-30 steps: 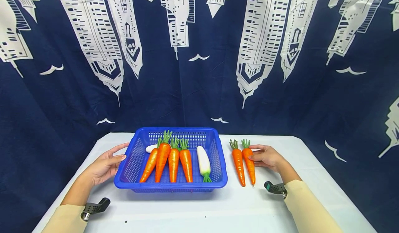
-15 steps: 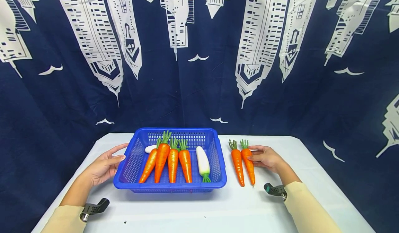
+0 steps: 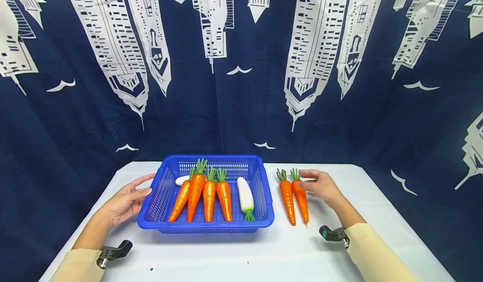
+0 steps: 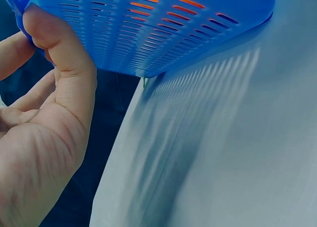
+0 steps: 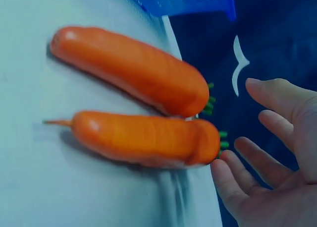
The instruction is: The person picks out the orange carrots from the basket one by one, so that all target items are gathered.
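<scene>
My left hand (image 3: 126, 202) is at the left rim of the blue plastic basket (image 3: 207, 224), its thumb and index finger touching the edge with no clear grip. In the left wrist view, the thumb (image 4: 69, 63) lies against the slotted wall. Inside the basket are several orange carrots (image 3: 196, 189), a white radish (image 3: 246, 196) with green leaves, and another white piece (image 3: 182, 180) partly hidden. To the right, two carrots lie side by side. My right hand (image 3: 320, 185) is over the top of the right carrot (image 3: 302, 202), fingers spread; the left carrot (image 3: 288, 198) leans close.
Everything stands on a white-covered table (image 3: 196, 259). A dark blue curtain (image 3: 226, 126) with white building prints hangs behind it. Small dark specks (image 3: 151, 269) mark the cloth near the front. Both wrists wear black camera mounts (image 3: 117, 250).
My right hand has lifted slightly from the right carrot's side, and its fingers have loosened. The carrots and basket stay put. My left hand has not moved.
</scene>
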A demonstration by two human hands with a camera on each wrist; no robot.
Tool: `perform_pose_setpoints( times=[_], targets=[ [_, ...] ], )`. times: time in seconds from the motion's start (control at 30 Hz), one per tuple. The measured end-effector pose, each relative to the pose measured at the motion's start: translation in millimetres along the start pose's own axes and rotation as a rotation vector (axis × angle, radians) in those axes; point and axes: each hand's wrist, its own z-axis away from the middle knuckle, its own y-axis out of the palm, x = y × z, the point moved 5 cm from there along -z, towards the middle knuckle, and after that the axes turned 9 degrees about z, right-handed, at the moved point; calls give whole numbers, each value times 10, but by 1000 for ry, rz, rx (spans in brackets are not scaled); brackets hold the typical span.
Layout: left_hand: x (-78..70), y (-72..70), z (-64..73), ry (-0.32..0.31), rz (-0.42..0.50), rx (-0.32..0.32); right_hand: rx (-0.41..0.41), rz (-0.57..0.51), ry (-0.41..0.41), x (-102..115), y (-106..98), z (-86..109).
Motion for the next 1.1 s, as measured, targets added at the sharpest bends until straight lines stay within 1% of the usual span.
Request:
perform_pose_setpoints(
  times=[0.1,0.2,0.33,0.4,0.57,0.73,0.9,1.1],
  targets=[
    [2,-2,-3,4,4,11,-13,-15,-15,76,-1,24],
    [7,-1,-8,1,8,12,-12,-24,-11,151,17,58],
    [12,8,-8,-3,3,8,-4,-26,-5,250,73,109],
    [10,14,-6,1,6,24,-6,-37,-15,308,108,139],
    [6,27,8,12,22,60,4,-98,-76,508,213,218],
    [1,21,21,20,20,71,29,-136,-127,727,333,286],
    [-3,20,16,16,12,55,54,-169,-168,922,452,346],
    [-10,29,9,14,9,43,84,-219,-190,1102,565,381]
  ],
)
